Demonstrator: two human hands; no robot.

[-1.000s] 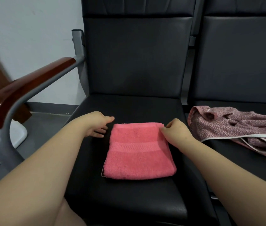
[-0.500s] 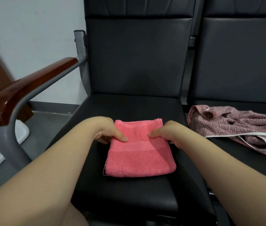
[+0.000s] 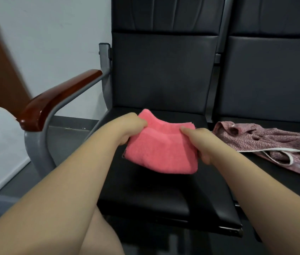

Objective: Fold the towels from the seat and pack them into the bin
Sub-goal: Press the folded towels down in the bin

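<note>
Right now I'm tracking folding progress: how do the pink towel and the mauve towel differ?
The pink towel is folded compactly; the mauve towel lies crumpled. The left hand and right hand grip the pink towel; nothing touches the mauve towel. The pink towel is plain; the mauve towel is speckled with white trim. Both are fabric, not yet packed.

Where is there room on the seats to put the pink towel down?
The left seat is bare in front of the pink towel, and behind it up to the backrest. The right seat is crowded by the mauve towel.
</note>
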